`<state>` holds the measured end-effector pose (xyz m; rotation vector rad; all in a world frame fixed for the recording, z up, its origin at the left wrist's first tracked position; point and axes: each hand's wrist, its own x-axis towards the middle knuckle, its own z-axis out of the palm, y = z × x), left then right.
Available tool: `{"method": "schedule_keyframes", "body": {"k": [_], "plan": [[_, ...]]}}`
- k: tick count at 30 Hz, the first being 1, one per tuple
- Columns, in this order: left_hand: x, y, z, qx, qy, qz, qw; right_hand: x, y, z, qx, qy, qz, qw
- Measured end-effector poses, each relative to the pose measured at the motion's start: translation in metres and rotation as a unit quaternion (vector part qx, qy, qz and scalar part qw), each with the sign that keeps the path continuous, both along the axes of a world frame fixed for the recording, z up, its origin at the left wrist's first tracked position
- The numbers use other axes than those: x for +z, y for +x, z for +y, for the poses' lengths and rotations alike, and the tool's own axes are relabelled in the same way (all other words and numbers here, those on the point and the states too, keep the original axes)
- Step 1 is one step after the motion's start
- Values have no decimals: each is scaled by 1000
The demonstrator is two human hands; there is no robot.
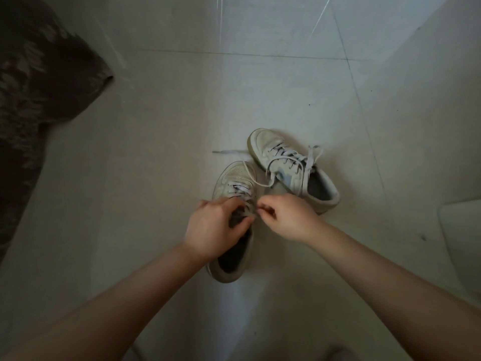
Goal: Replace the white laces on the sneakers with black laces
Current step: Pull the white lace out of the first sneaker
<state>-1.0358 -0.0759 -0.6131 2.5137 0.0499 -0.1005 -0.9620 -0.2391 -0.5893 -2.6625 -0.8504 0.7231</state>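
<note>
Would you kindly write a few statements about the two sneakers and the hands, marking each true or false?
1. Both hands work at the near sneaker. True.
2. The far sneaker has had its white lace removed. False: the lace is threaded, its ends loose.
3. The right hand pinches a white lace. True.
4. The left hand lies flat on the tiled floor. False: it rests on the near sneaker, fingers curled at the laces.
5. Black laces lie beside the sneakers. False: none visible.

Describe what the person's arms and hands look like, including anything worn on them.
Both forearms are bare up to the frame edge, with no sleeves in view. The left hand and right hand wear no gloves, and no rings, watch or bracelets are visible.
</note>
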Motion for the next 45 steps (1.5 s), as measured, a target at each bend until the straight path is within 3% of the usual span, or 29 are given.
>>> {"method": "schedule_keyframes", "body": {"k": [2,3,6,8,9,13,17,21,23,25,27,31,32,34,36,37,40,45], "plan": [[2,3,-1,2,-14,2,1000,-1,-6,-5,-31,10,35,999],[3,4,0,5,-34,6,999,0,-8,-5,-73,45,94,992],[3,7,-1,-28,-90,22,995,13,-8,1,-218,182,309,908],[0,6,-1,-47,-93,15,994,22,-5,4,-264,215,384,858],[-1,6,-1,-43,-101,11,994,23,-3,5,-272,205,391,855],[-1,3,2,73,-169,43,982,7,-1,4,-223,100,280,928],[1,9,16,247,-248,88,933,9,5,5,-150,79,179,969],[1,16,37,389,-309,125,859,25,24,-3,-117,72,142,980],[-5,18,44,414,-305,149,845,25,34,-4,-85,74,78,991],[-8,17,42,417,-272,165,852,23,43,4,-56,100,-22,993],[-4,11,31,405,-234,125,875,19,44,15,-81,166,-82,979],[12,-2,1,217,-86,-18,972,8,28,24,-87,163,-213,959],[11,-2,-5,169,-42,-20,985,5,24,22,-75,154,-195,966],[10,-2,-12,95,32,15,995,0,17,17,-81,109,-55,989],[6,-2,-15,67,78,49,993,-7,10,14,-120,76,92,986],[5,-2,-15,68,82,55,993,-10,7,14,-140,84,123,979],[3,-3,-14,76,65,51,994,-12,2,19,-160,99,121,975],[1,-1,-13,93,14,89,992,-6,3,25,-88,58,67,992]]}}
